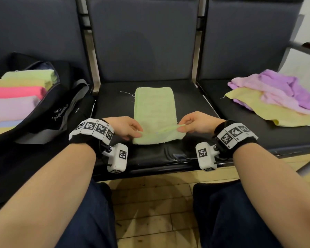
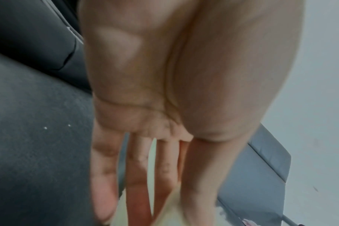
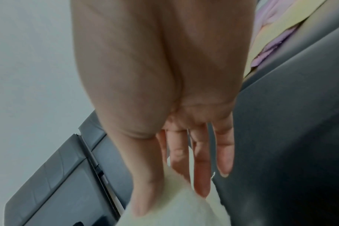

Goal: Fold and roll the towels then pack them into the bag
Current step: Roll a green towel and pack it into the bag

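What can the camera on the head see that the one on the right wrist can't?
Only the head view shows the black bag with rolled towels, the left hand and the whole folded green towel. Only the right wrist view shows the right hand's palm side, thumb on the cloth with fingers behind. Both show the right hand pinching that towel's near edge, and the purple and yellow towels.

Both forearms are reaching forward, wrists level. The left hand (image 1: 125, 127) and right hand (image 1: 198, 122) are facing each other, each pinching cloth between thumb and forefinger, the other fingers (image 3: 224, 152) hanging extended below the pinch.
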The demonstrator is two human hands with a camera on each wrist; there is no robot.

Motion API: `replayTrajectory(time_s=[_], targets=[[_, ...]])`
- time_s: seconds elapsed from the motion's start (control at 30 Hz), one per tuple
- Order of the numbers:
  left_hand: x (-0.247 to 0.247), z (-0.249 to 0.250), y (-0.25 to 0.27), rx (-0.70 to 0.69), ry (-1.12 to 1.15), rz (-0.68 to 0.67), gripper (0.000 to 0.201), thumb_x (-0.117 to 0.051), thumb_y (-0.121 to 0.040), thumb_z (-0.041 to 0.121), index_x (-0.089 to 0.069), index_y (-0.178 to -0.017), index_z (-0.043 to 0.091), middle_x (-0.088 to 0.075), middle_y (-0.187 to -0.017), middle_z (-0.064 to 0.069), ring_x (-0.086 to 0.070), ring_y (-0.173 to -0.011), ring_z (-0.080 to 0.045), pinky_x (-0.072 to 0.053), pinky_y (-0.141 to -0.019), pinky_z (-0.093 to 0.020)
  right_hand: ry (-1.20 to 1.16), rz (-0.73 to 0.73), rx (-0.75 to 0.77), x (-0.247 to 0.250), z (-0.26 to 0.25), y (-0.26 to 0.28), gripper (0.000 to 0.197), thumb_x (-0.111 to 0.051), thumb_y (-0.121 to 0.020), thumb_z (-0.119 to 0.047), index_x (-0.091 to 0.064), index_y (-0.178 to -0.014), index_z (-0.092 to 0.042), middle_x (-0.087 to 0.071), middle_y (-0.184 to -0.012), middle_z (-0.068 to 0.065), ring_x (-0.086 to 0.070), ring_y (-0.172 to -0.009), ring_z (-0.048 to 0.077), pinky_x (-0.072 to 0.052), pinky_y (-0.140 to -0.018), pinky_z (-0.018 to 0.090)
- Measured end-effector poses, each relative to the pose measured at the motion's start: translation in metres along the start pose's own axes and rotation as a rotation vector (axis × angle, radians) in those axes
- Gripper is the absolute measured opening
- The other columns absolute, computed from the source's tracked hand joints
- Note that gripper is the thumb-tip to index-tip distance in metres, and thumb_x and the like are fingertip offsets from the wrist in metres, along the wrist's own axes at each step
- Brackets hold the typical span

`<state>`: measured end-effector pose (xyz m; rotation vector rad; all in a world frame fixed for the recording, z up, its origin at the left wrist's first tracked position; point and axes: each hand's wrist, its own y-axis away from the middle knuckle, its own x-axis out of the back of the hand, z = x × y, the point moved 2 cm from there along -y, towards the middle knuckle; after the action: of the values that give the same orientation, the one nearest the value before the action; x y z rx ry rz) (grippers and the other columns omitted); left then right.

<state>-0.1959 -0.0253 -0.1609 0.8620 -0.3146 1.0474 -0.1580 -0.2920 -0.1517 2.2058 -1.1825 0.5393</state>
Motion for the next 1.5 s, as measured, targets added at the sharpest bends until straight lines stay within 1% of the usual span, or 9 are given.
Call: replayTrajectory(time_s=[0.23, 0.4, 0.6, 0.77, 0.87, 1.0, 1.23, 1.37, 1.5], targets=[[-0.002, -0.004, -0.003, 0.011, 0.248, 0.091, 0.007, -0.064, -0.089, 0.007, -0.066, -0.089, 0.014, -0.064, -0.100, -0.006, -0.061, -0.095, -0.016, -0.053, -0.091, -0.030, -0.151, 0.023, -0.043, -0.010, 0.009, -0.003, 0.007, -0.065, -0.089, -0.007, -0.068, -0.083, -0.010, -0.066, -0.088, 0.005, -0.061, -0.088, 0.020, -0.053, -0.089, 0.036], [-0.001, -0.011, -0.006, 0.074, 0.357, 0.139, 0.010, -0.071, -0.084, 0.009, -0.067, -0.089, 0.017, -0.057, -0.106, -0.008, -0.061, -0.088, -0.014, -0.054, -0.070, -0.022, -0.084, 0.059, -0.055, -0.020, 0.004, 0.002, 0.012, -0.053, -0.096, -0.008, -0.062, -0.104, -0.010, -0.056, -0.085, 0.002, -0.056, -0.081, 0.017, -0.052, -0.068, 0.024], [-0.008, -0.003, -0.004, 0.070, 0.196, 0.201, 0.015, -0.063, -0.087, 0.003, -0.070, -0.088, 0.016, -0.062, -0.092, -0.003, -0.056, -0.076, -0.012, -0.050, -0.058, -0.015, 0.135, 0.114, -0.041, -0.026, -0.001, 0.001, 0.014, -0.054, -0.091, -0.003, -0.052, -0.102, -0.011, -0.051, -0.080, 0.001, -0.049, -0.062, 0.015, -0.045, -0.055, 0.024], [-0.015, 0.004, -0.003, -0.110, -0.221, 0.286, 0.026, -0.061, -0.080, 0.002, -0.069, -0.087, 0.026, -0.053, -0.090, 0.009, -0.045, -0.083, -0.013, -0.042, -0.076, -0.024, 0.419, 0.162, 0.081, -0.028, -0.004, -0.003, 0.015, -0.062, -0.083, -0.007, -0.060, -0.091, -0.020, -0.050, -0.096, -0.001, -0.051, -0.084, 0.017, -0.042, -0.075, 0.026], [-0.016, 0.011, -0.001, -0.218, -0.253, 0.298, 0.032, -0.057, -0.077, -0.006, -0.066, -0.086, 0.024, -0.052, -0.091, 0.010, -0.045, -0.081, -0.010, -0.038, -0.075, -0.021, 0.540, 0.162, 0.158, -0.030, -0.010, -0.002, 0.021, -0.056, -0.083, -0.004, -0.067, -0.092, -0.019, -0.047, -0.095, -0.004, -0.048, -0.087, 0.016, -0.039, -0.083, 0.027], [-0.019, 0.017, 0.002, -0.180, -0.342, 0.244, 0.031, -0.050, -0.083, -0.002, -0.071, -0.083, 0.021, -0.057, -0.078, 0.015, -0.053, -0.077, -0.006, -0.042, -0.075, -0.020, 0.557, 0.035, 0.096, -0.031, -0.019, 0.007, 0.026, -0.050, -0.088, -0.009, -0.070, -0.103, -0.017, -0.055, -0.099, -0.006, -0.055, -0.090, 0.014, -0.042, -0.080, 0.022], [-0.022, 0.015, 0.003, -0.138, -0.467, 0.134, 0.029, -0.072, -0.079, 0.025, -0.067, -0.107, 0.020, -0.056, -0.100, 0.008, -0.056, -0.099, -0.013, -0.046, -0.089, -0.024, 0.799, -0.033, 0.076, -0.034, -0.020, 0.009, 0.034, -0.060, -0.087, -0.025, -0.059, -0.121, -0.022, -0.055, -0.120, 0.001, -0.052, -0.111, 0.023, -0.039, -0.093, 0.027], [-0.021, 0.017, 0.003, -0.155, -0.521, 0.151, 0.030, -0.066, -0.084, 0.020, -0.064, -0.114, 0.018, -0.056, -0.113, 0.002, -0.055, -0.106, -0.017, -0.046, -0.094, -0.028, 0.730, -0.019, 0.085, -0.039, -0.025, 0.010, 0.032, -0.053, -0.089, -0.013, -0.054, -0.121, -0.019, -0.054, -0.107, 0.006, -0.053, -0.095, 0.025, -0.041, -0.079, 0.030], [-0.021, 0.017, 0.003, -0.145, -0.438, 0.175, 0.029, -0.056, -0.090, 0.017, -0.058, -0.118, 0.014, -0.059, -0.111, -0.003, -0.055, -0.093, -0.016, -0.046, -0.084, -0.026, 0.659, -0.014, 0.097, -0.038, -0.026, 0.009, 0.037, -0.041, -0.093, -0.006, -0.050, -0.126, -0.020, -0.049, -0.095, 0.004, -0.045, -0.073, 0.017, -0.034, -0.070, 0.028]])
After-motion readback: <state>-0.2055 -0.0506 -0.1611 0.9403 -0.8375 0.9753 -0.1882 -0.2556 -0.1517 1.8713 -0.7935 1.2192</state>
